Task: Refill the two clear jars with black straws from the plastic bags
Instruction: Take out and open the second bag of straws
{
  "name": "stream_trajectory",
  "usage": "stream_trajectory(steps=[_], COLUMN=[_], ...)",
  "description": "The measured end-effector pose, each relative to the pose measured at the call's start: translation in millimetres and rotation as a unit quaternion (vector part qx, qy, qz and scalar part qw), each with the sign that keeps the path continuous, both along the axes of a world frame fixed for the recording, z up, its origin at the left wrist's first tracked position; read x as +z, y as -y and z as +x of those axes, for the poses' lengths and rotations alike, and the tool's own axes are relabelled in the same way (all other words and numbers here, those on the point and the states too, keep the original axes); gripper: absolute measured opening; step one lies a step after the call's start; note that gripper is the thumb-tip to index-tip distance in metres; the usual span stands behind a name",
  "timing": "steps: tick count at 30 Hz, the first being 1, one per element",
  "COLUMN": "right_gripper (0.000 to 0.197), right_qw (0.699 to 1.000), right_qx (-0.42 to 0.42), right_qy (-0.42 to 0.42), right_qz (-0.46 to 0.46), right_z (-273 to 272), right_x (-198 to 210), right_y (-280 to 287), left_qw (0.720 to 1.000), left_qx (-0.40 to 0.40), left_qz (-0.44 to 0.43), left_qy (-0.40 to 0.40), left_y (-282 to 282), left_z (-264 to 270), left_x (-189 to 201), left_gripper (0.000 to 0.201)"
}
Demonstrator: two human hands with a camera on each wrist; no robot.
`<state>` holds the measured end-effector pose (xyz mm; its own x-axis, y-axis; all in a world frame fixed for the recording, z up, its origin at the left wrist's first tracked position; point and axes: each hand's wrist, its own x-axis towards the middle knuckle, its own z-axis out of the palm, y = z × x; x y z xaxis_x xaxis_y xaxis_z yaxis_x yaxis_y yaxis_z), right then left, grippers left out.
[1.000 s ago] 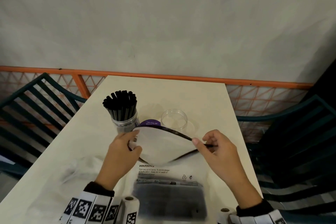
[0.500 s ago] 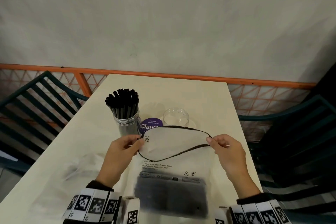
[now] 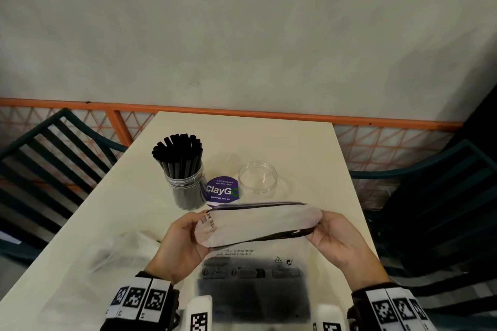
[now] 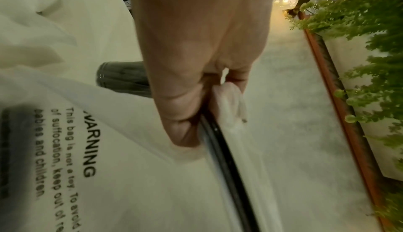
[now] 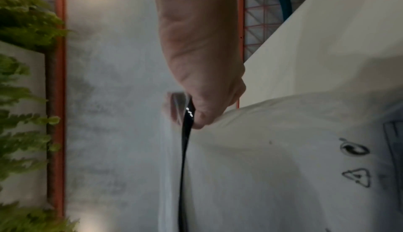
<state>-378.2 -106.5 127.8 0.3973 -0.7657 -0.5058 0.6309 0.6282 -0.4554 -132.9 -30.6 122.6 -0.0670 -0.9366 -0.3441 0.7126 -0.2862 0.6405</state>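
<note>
A frosted plastic bag (image 3: 258, 263) with a black zip strip lies near the table's front edge, dark straws showing through its lower part. My left hand (image 3: 185, 239) pinches the left end of its mouth, and my right hand (image 3: 330, 236) pinches the right end. The mouth is pulled wide and flat between them. In the left wrist view the bag (image 4: 130, 149) shows its warning print, and my left hand (image 4: 196, 108) grips the zip edge. In the right wrist view my right hand (image 5: 202, 97) grips the bag (image 5: 283, 149). Behind stand a clear jar full of black straws (image 3: 183, 174) and an empty clear jar (image 3: 257, 177).
A purple round sticker (image 3: 221, 191) lies between the jars on the cream table (image 3: 295, 142). A crumpled empty plastic bag (image 3: 118, 247) lies at the left front. Dark green chairs (image 3: 40, 169) flank the table, and an orange mesh rail (image 3: 242, 113) runs behind it.
Both hands have drawn further apart, stretching the bag's mouth from a rounded opening into a long, flatter one. The jars have not moved.
</note>
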Motion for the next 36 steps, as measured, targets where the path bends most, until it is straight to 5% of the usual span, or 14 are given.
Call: stream_trajectory(steps=[1, 5, 7, 9, 12, 15, 17, 18, 21, 25, 27, 29, 33, 36], right_gripper=[0.054, 0.015, 0.03, 0.051, 0.032, 0.009, 0.003, 0.005, 0.014, 0.018, 0.017, 0.025, 0.084, 0.053], right_qw=[1.0, 0.999, 0.994, 0.967, 0.883, 0.768, 0.702, 0.699, 0.77, 0.942, 0.986, 0.998, 0.999, 0.999], right_qx=[0.011, 0.045, 0.062, 0.119, 0.11, 0.071, 0.063, 0.056, 0.067, 0.087, 0.058, 0.025, 0.009, 0.035], right_qy=[0.007, -0.021, -0.055, -0.167, -0.386, -0.556, -0.632, -0.637, -0.557, -0.265, -0.12, -0.029, 0.05, 0.029], right_qz=[0.003, -0.016, -0.073, -0.154, -0.242, -0.308, -0.322, -0.319, -0.304, -0.186, -0.102, -0.048, 0.014, 0.013], right_z=[-1, -2, -2, 0, 6, 2, -1, 0, 6, 16, 13, 7, -5, -2], right_x=[-1, 8, 11, 10, 5, -3, -10, -14, -21, -19, -16, -15, -20, -12], right_y=[0, -6, -13, -19, -18, -11, -9, -8, -11, -14, -12, -7, 5, 0], left_qw=[1.0, 0.974, 0.908, 0.805, 0.739, 0.743, 0.797, 0.839, 0.938, 0.981, 0.993, 0.998, 0.998, 0.999], left_qx=[-0.005, -0.013, 0.031, 0.086, 0.153, 0.136, 0.092, 0.074, 0.026, -0.018, 0.003, 0.023, 0.007, 0.015], left_qz=[-0.011, -0.016, 0.023, 0.045, 0.034, 0.001, -0.014, -0.015, 0.01, 0.047, 0.057, 0.058, 0.034, 0.025], left_qy=[0.021, 0.227, 0.417, 0.585, 0.655, 0.656, 0.597, 0.538, 0.345, 0.189, 0.108, 0.009, -0.058, -0.037], left_y=[0, 1, 5, 9, 9, 5, 2, 1, 0, 0, 1, 0, 0, 3], left_z=[1, 5, 6, 6, 10, 21, 22, 19, 6, -4, 0, 5, 9, 9], left_x=[1, 4, 2, 0, -5, -8, -8, -8, -10, -13, -15, -15, -10, -3], left_gripper=[0.04, 0.057, 0.041, 0.027, 0.025, 0.026, 0.019, 0.014, 0.013, 0.027, 0.027, 0.042, 0.068, 0.043])
